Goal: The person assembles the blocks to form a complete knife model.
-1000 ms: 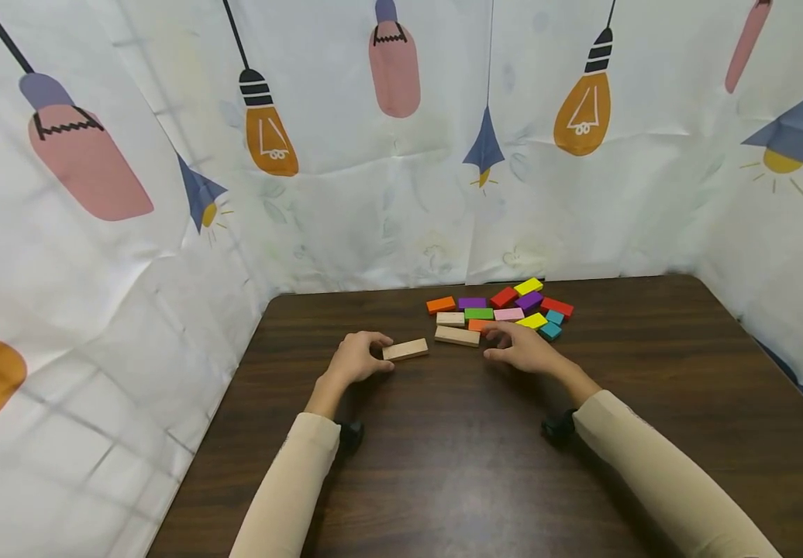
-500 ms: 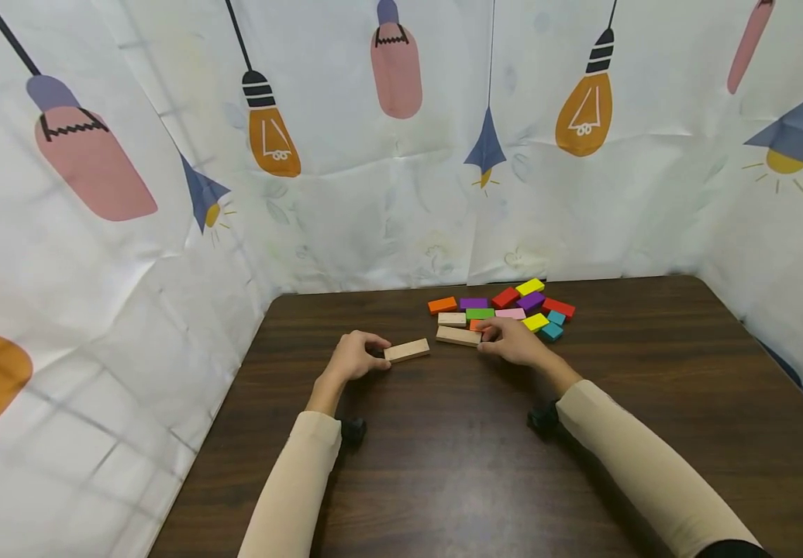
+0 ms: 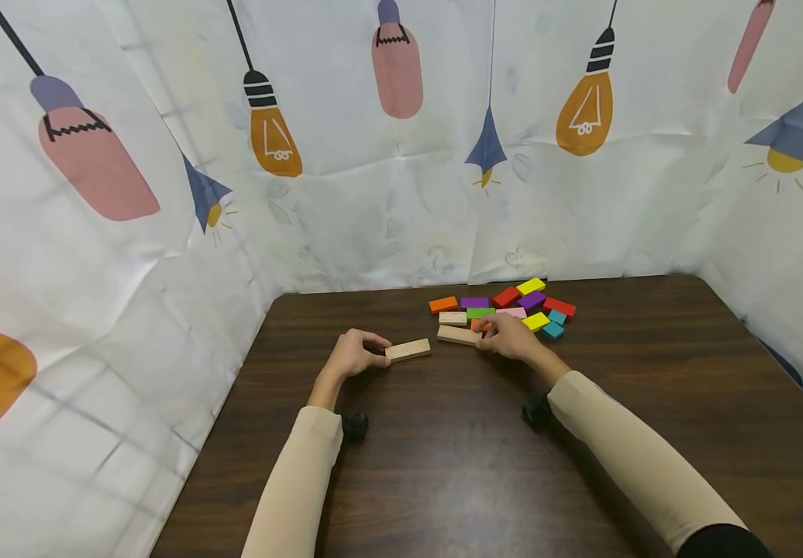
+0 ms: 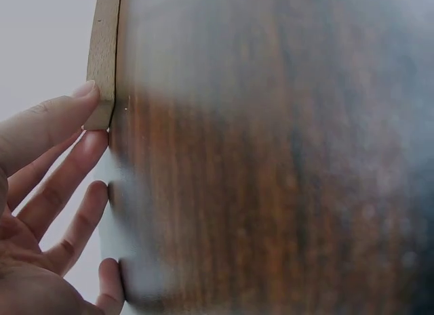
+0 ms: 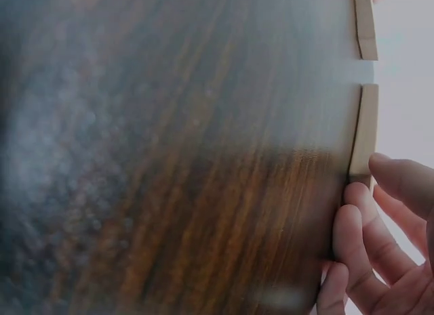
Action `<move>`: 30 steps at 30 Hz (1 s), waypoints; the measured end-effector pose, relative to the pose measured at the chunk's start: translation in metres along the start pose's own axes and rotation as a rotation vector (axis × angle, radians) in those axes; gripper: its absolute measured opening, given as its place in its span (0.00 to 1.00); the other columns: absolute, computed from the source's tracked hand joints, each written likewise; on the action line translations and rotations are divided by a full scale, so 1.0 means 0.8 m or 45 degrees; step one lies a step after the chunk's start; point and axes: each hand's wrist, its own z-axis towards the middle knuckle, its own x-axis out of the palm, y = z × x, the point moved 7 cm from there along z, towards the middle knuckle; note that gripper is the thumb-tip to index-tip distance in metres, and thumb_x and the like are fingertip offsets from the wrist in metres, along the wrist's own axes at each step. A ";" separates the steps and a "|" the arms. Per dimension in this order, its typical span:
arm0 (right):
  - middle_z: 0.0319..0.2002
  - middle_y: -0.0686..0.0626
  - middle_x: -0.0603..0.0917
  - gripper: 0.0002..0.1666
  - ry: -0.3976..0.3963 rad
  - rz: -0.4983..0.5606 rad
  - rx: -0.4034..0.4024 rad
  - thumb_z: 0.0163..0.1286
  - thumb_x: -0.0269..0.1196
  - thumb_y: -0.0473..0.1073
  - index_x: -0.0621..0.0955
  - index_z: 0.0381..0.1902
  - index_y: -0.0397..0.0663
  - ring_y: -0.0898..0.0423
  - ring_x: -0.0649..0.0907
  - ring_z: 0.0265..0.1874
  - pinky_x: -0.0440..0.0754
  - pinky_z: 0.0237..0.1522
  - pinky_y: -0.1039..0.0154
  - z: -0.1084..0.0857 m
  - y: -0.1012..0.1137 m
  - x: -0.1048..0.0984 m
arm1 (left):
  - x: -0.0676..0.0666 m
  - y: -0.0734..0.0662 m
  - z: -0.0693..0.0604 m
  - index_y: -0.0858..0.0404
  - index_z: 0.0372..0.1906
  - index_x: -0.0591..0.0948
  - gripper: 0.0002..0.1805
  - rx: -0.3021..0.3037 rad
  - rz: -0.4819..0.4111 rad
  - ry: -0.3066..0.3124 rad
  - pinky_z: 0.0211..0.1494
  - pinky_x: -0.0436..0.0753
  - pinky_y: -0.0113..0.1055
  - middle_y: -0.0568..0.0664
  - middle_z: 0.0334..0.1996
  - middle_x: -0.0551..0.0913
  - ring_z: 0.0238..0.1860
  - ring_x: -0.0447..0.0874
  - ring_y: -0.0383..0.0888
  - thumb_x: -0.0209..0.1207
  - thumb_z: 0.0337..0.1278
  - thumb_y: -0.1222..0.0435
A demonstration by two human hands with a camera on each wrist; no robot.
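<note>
Two plain wooden blocks lie on the dark table with a small gap between them. My left hand (image 3: pixel 356 355) pinches the left end of one wooden block (image 3: pixel 408 350) between thumb and fingers; in the left wrist view the thumb rests on that block's end (image 4: pixel 103 51). At the right end of the other wooden block (image 3: pixel 457 335), my right hand (image 3: pixel 509 339) grips with thumb and fingertips. The right wrist view shows this block (image 5: pixel 366 129) in line with the first. An orange block (image 3: pixel 477 325) behind it is partly hidden by my right hand.
Several coloured blocks sit just behind, among them green (image 3: pixel 481 313), purple (image 3: pixel 474 302), red (image 3: pixel 559 308), yellow (image 3: pixel 535 322) and teal (image 3: pixel 552 331). A third plain block (image 3: pixel 453 318) is there too. A patterned curtain (image 3: pixel 346 232) hangs beyond the table (image 3: pixel 443 465).
My right hand has moved left and closed its fingers on the right end of its wooden block. The left hand stays at its block, and both blocks lie about where they were.
</note>
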 end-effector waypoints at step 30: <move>0.25 0.50 0.85 0.13 0.198 0.170 -0.037 0.66 0.70 0.32 0.85 0.48 0.40 0.56 0.76 0.24 0.73 0.29 0.65 -0.012 -0.004 0.000 | -0.002 0.010 0.004 0.51 0.47 0.91 0.15 -0.014 -0.089 0.061 0.54 0.85 0.45 0.47 0.47 0.89 0.48 0.85 0.47 0.76 0.52 0.64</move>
